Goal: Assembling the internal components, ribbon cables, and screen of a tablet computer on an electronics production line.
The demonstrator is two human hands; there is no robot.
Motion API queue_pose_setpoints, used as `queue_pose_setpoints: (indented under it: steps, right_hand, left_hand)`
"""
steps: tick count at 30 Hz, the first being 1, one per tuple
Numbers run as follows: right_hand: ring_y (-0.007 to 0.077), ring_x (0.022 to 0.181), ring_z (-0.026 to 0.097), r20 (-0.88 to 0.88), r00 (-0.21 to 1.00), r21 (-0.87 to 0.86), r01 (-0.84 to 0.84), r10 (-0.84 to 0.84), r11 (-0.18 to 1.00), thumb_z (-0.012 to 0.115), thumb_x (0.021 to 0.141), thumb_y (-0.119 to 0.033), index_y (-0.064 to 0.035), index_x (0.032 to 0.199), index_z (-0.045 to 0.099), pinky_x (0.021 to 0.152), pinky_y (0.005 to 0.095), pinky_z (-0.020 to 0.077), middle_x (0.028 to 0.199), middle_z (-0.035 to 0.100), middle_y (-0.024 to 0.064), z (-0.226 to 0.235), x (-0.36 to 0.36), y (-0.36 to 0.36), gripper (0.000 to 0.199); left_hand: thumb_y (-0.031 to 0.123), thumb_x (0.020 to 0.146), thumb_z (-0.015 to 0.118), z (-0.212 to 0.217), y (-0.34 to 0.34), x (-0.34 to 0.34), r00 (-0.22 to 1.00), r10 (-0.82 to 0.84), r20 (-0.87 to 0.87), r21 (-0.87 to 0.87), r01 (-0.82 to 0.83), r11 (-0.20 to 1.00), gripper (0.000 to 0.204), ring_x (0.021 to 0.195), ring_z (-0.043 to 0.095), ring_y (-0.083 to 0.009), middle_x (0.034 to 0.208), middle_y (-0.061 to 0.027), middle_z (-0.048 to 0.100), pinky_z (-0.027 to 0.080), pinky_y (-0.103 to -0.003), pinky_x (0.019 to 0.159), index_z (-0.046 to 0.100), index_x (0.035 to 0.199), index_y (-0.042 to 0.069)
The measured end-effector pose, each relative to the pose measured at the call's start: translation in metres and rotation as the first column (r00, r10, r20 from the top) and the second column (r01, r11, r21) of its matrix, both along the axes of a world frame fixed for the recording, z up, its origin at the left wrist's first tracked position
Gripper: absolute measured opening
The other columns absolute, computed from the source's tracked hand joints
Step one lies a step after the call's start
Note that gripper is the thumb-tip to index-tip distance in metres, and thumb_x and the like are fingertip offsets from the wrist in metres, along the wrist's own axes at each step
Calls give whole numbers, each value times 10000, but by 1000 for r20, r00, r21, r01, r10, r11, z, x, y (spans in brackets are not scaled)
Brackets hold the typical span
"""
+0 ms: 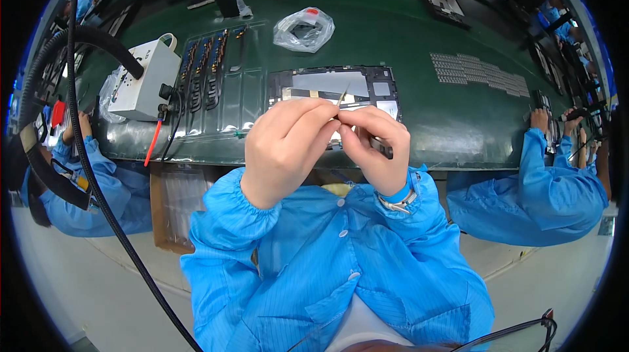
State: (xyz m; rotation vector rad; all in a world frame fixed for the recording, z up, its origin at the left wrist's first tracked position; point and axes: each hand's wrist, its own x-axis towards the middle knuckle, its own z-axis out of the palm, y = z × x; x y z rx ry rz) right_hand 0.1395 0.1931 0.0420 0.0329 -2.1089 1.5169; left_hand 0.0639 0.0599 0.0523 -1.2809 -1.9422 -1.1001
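Observation:
Both my hands meet over the near edge of an open tablet-like device frame (303,82), fingertips almost touching. My left hand (283,145) is closed in a pinch on a small dark piece, mostly hidden by the fingers. Curled fingers close my right hand (382,155), its thumb and forefinger at the same dark piece. A thin pointed metal tool (344,94), which looks like tweezers, sticks up beyond the fingertips. Something dark shows in the right palm, perhaps the tool's other end. The frame lies flat on the green table, with silvery panels inside a black border.
Left on the table (367,37) stand a white box (152,80) with a hose and a clear tray (244,90) of dark cable strips. A plastic bag (303,29) lies beyond the frame. Small grey parts (478,73) form rows at right. Co-workers in blue sit on both sides.

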Motion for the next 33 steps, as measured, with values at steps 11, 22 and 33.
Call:
queue_pose_setpoints:
  steps: [11,22,33]
  right_hand:
    - [244,623,599,-209,978,279,62,-2,958,636,642,43,-10,888,629,537,298,483,738,595,109,-6,7,0,252]
    - [235,628,596,-63,998,269,-13,31,963,647,625,23,-28,902,644,552,305,479,738,600,100,-22,24,0,281]
    - [32,516,473,357,892,-153,-238,278,959,621,735,10,-18,947,648,457,192,351,715,599,47,-44,23,14,216]
  left_hand:
    - [-11,634,666,7,-11,9,999,-6,33,-105,9,994,199,727,595,-241,811,-75,629,450,-318,632,624,824,32]
    - [-50,605,629,-9,-25,17,992,105,-63,-186,-115,976,239,693,585,-232,804,-65,617,447,-321,618,603,826,37]
    - [167,807,567,-125,-225,41,126,992,-22,-756,-652,66,151,754,596,-319,845,-140,629,468,-376,629,649,897,76]
